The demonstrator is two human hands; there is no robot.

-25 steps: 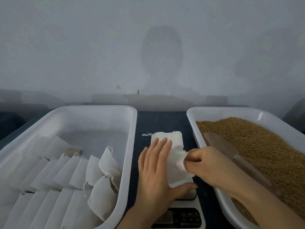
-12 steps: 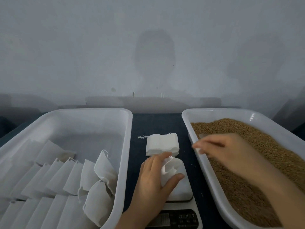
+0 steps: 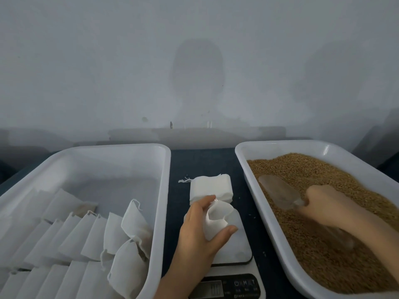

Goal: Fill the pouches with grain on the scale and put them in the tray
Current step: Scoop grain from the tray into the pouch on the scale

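The pouch [image 3: 217, 221] is small, white and of thin cloth, its mouth pulled open with a wavy, crumpled rim, and it stands upright over the white platform of the scale [image 3: 235, 251]; my hand hides its bottom, so I cannot tell how firmly it sits there. My left grip [image 3: 198, 231] is closed round it, fingers curled at the far side and thumb pressed on the near side. Just behind it, touching the scale's far edge, lies a neat stack of flat empty pouches [image 3: 210, 187] with a few loose threads sticking out at its left corner. The scale's dark panel with the display [image 3: 212, 288] faces me at the bottom of the view, its figures too dim to read. My right grip [image 3: 330, 203], somewhat blurred, is closed round the handle of a clear plastic scoop [image 3: 278, 194], whose bowl lies on the brown grain [image 3: 323, 169]. That grain fills the white grain tray [image 3: 254, 186] to the right of the scale. To the left is the other white tray [image 3: 160, 201], its near half lined with rows of white filled pouches [image 3: 71, 240] leaning on one another, two nearest the scale standing looser with gaping tops. Both trays and the scale sit on a dark blue bench [image 3: 200, 162], which runs back to a plain pale grey wall [image 3: 108, 72] with soft shadows on it
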